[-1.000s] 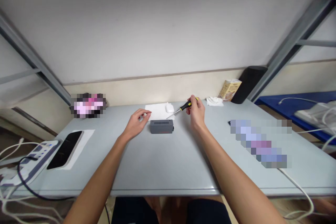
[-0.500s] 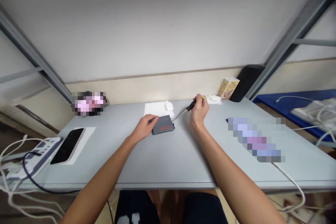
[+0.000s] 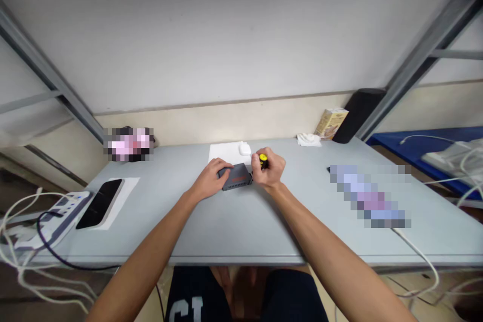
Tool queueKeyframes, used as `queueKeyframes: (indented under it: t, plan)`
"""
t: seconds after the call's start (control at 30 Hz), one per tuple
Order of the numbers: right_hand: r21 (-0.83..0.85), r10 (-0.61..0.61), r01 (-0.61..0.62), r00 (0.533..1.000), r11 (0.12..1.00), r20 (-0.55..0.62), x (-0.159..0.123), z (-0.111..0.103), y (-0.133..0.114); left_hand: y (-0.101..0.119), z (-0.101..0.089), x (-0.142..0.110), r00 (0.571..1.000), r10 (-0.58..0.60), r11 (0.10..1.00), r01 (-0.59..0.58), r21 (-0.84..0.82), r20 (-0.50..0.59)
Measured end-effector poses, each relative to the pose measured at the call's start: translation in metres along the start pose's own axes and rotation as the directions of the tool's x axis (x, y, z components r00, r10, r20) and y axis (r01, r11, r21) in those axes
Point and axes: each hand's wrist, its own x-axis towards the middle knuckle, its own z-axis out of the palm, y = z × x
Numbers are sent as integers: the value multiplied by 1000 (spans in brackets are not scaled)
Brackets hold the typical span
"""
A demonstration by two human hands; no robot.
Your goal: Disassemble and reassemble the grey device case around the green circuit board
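A small grey box-shaped device point(image 3: 237, 177) with a red label lies near the middle of the grey table point(image 3: 241, 221). My left hand point(image 3: 211, 177) grips its left end, fingers curled over the top. My right hand point(image 3: 268, 171) is closed round a screwdriver point(image 3: 263, 161) with a yellow and black handle. The handle's butt points toward me and the shaft, hidden by the hand, runs down to the device's right end.
A white sheet point(image 3: 226, 152) with a white earbud case point(image 3: 244, 149) lies behind the device. A black phone point(image 3: 100, 203) and a power strip point(image 3: 56, 215) sit at the left. A crumpled tissue point(image 3: 308, 140), a carton point(image 3: 331, 124) and a black cylinder point(image 3: 358, 113) stand at the back right.
My left hand took hold of the device and turned it flat, label up. My right hand swung the screwdriver from a slanted hover down onto the device's right end.
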Motion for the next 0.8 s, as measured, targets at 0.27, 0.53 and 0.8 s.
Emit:
queueKeyframes:
  t: [0.27,0.53,0.8]
  plan:
    - [0,-216,217,972,976,-89,0,3,-13,0,0,1,999,40,999,-40,-37,-20]
    - [114,-213,206,975,972,57,-18,18,-31,0,-1,1,1000,19,998,-19,-56,4]
    - [121,-306,303,952,945,11,-16,18,-36,1,-3,1,999,34,997,-34,-74,6]
